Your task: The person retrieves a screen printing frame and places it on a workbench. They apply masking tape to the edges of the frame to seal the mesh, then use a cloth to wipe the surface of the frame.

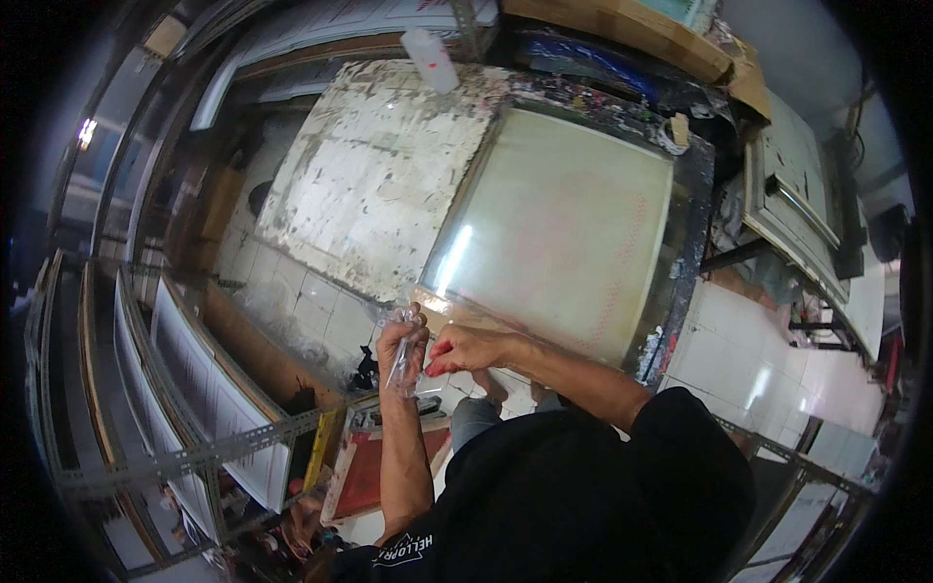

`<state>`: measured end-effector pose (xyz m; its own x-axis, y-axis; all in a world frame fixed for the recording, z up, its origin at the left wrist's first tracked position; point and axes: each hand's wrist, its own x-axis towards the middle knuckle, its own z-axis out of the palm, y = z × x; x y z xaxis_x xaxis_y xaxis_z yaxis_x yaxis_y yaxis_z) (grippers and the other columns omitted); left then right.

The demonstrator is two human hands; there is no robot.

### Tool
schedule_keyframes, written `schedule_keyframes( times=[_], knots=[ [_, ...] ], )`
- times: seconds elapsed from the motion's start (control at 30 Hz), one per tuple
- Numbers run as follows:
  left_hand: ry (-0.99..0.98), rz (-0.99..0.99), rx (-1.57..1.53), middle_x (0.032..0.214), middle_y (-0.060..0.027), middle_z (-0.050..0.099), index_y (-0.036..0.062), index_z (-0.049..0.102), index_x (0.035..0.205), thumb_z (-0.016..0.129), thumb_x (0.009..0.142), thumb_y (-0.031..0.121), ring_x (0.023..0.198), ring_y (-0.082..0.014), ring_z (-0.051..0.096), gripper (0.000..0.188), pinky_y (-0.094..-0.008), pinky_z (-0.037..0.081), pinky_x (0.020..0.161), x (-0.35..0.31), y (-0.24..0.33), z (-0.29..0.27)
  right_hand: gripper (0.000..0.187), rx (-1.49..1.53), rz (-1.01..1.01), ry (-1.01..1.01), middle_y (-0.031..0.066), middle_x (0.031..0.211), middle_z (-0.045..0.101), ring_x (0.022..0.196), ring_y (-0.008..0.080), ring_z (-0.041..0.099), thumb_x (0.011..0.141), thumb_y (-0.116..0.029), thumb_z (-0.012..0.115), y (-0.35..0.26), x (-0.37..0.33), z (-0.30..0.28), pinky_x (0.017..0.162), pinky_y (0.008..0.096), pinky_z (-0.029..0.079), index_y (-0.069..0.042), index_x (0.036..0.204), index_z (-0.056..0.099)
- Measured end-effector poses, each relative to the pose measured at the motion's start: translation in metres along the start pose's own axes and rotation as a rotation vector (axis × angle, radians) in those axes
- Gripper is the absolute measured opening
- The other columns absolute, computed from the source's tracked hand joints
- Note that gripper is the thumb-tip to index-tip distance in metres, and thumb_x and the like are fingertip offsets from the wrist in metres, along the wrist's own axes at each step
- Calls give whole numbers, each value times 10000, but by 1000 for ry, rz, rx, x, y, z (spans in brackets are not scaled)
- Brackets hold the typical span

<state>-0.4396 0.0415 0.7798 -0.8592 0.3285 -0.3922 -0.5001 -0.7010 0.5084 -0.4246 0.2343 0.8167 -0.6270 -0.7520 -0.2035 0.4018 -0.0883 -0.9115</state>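
Observation:
Crumpled clear plastic film [400, 374] is gripped in my left hand [397, 342], whose fingers are closed around it. Close beside it on the right, my right hand [471, 350] is closed, with red on its fingertips. A loose edge of the film reaches toward those fingertips, but what they pinch is hidden. Both hands are just off the near edge of a framed printing screen [559, 228]. The screen lies flat, its mesh pale greenish with a faint pink mark and a shine along the left side.
A paint-stained white board [360, 175] adjoins the screen's left side, with a translucent bottle [430, 60] at its far edge. Metal racks [224, 442] with upright panels stand at left. A red-meshed frame [364, 476] leans below my left forearm. Another table [792, 185] stands at right.

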Motion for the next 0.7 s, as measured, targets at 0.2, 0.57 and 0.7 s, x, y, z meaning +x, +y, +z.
schedule_keyframes(
  times=[0.2, 0.57, 0.7],
  knots=[
    [87, 65, 87, 1012, -169, 645, -37, 569, 1113, 580, 931, 420, 1002, -251, 621, 492, -381, 501, 908, -45, 1, -11, 336, -523, -205, 432, -28, 571, 407, 559, 81, 365, 852, -222, 731, 2, 8, 15, 505, 296, 320, -9, 667, 550],
    [-134, 93, 580, 1004, -26, 635, 20, 552, 1195, 877, 663, 383, 838, -111, 602, 721, -248, 496, 720, -118, 40, -55, 153, -589, -232, 71, 87, 826, 634, 738, 150, 601, 809, -85, 691, 4, 63, 94, 654, 281, 484, 8, 923, 647],
    [-77, 50, 483, 855, -5, 571, 71, 567, 1023, 787, 790, 333, 693, -61, 489, 414, -206, 364, 533, -169, 53, -100, 152, -578, -315, 63, 90, 778, 648, 701, 155, 606, 788, -125, 703, 26, 104, 126, 654, 298, 485, 1, 869, 676]
  ],
)
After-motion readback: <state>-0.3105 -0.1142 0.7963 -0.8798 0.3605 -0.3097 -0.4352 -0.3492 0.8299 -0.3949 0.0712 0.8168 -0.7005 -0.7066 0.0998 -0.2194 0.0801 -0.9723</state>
